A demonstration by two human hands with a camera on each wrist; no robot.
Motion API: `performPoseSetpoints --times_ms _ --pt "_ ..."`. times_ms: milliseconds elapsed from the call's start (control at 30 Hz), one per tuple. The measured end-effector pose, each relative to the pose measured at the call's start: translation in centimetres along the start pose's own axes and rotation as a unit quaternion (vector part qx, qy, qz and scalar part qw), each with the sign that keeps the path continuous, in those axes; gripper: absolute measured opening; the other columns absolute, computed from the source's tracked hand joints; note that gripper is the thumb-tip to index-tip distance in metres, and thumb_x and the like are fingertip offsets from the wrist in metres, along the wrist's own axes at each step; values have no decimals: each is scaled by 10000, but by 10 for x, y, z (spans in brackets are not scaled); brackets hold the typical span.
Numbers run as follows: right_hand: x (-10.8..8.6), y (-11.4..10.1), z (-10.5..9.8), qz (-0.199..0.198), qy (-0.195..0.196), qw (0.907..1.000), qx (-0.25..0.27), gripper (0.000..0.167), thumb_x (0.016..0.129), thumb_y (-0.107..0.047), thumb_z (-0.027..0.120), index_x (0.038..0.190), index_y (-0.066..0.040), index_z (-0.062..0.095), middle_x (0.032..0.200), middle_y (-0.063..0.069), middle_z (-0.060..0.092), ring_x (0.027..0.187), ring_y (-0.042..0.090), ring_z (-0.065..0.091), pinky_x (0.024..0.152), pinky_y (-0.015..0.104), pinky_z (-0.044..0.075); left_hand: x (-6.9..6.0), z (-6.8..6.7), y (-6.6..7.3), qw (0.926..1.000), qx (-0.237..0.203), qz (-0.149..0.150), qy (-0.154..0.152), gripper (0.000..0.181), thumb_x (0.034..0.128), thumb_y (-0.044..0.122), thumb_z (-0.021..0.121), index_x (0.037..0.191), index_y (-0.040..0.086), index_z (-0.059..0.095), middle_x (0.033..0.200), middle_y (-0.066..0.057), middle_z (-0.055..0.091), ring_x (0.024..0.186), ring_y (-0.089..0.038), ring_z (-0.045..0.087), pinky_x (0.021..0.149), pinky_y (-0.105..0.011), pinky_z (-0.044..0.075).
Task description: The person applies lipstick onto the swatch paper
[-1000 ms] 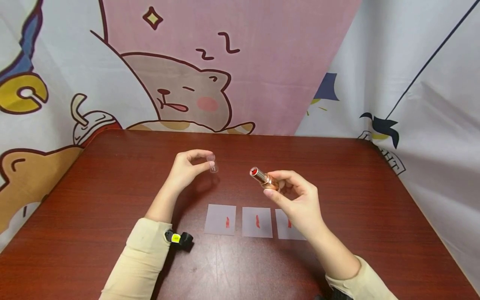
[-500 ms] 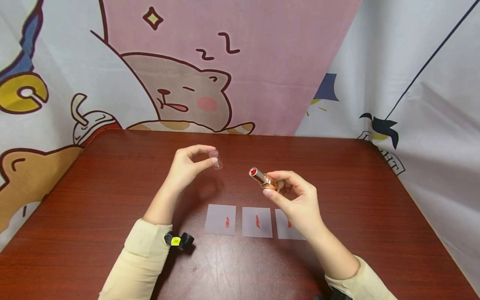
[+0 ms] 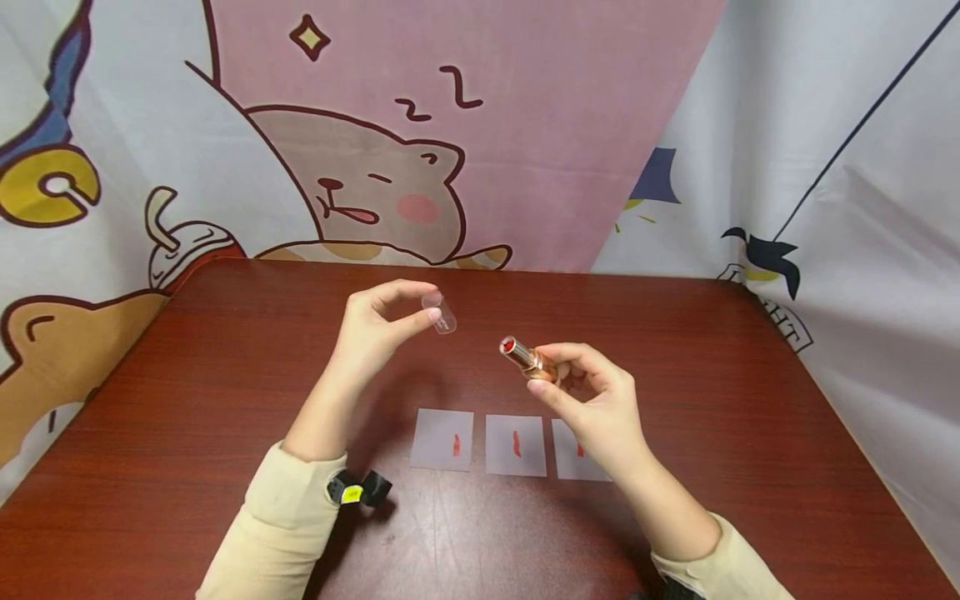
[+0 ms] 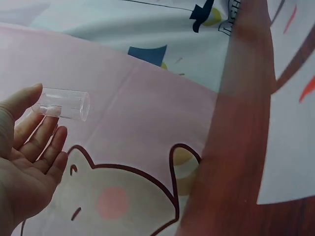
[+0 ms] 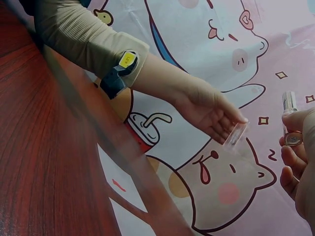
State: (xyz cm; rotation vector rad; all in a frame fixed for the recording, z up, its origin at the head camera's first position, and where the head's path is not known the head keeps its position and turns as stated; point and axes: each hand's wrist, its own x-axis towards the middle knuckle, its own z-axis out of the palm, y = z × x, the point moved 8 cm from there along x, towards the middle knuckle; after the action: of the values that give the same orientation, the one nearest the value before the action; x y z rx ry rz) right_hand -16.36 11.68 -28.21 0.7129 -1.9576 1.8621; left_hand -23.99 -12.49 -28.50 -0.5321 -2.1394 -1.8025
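In the head view my left hand point(image 3: 371, 333) pinches a clear lipstick cap point(image 3: 443, 317) between thumb and fingertips, held above the table. The left wrist view shows this clear cap point(image 4: 69, 104) as a see-through tube lying sideways, its open end away from the palm. My right hand point(image 3: 600, 400) grips an uncapped lipstick point(image 3: 527, 358) by its gold base. Its red tip points up and to the left, toward the cap. Cap and lipstick are apart. In the right wrist view the lipstick point(image 5: 290, 102) shows partly behind the thumb.
Three white paper pieces lie in a row on the brown table point(image 3: 225, 375): a left paper point(image 3: 435, 433), a middle paper point(image 3: 498, 442) and a right paper point(image 3: 566, 458), partly hidden by my right hand. Each bears a red streak. A cartoon-printed curtain point(image 3: 555, 125) hangs behind.
My left hand has risen slightly and moved a little right with the clear cap, which now tilts with its lower end toward the right. The right hand and lipstick have hardly moved.
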Motion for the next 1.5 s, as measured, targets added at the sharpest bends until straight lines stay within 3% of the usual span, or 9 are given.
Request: performPoseSetpoints --times_ms 133,400,633,867,1500 --pt "0 0 0 -26 0 10000 -33 324 736 173 708 1032 52 657 794 22 647 670 99 562 577 180 462 -1 1 10 9998 -110 142 18 245 796 39 767 1035 8 718 926 -35 714 955 -155 623 882 -294 436" --pt "-1 1 0 14 19 10000 -31 325 732 176 708 1027 51 657 793 17 648 667 95 564 569 178 458 -6 2 26 9978 -620 199 147 257 781 -43 744 1032 -58 691 900 -5 710 927 -176 633 839 -306 473" --pt "-1 1 0 20 22 10000 -65 328 730 175 711 1029 50 659 787 17 643 657 95 556 560 179 454 -9 3 39 9913 -1246 282 305 263 774 -121 709 1033 -120 659 904 9 710 933 -189 639 960 -438 422" --pt "-1 1 1 32 10 10000 -40 323 734 175 708 1028 50 658 786 15 641 655 93 554 551 179 449 -14 6 48 9840 -1726 353 271 319 780 -135 686 984 106 731 897 -36 714 927 -222 653 970 -415 417" --pt "-1 1 2 -22 -20 10000 26 317 733 184 699 1021 60 654 779 9 645 660 86 563 552 176 455 -24 20 65 9741 -2236 269 214 453 767 -177 643 928 237 731 900 -10 712 898 -174 645 835 -295 502"
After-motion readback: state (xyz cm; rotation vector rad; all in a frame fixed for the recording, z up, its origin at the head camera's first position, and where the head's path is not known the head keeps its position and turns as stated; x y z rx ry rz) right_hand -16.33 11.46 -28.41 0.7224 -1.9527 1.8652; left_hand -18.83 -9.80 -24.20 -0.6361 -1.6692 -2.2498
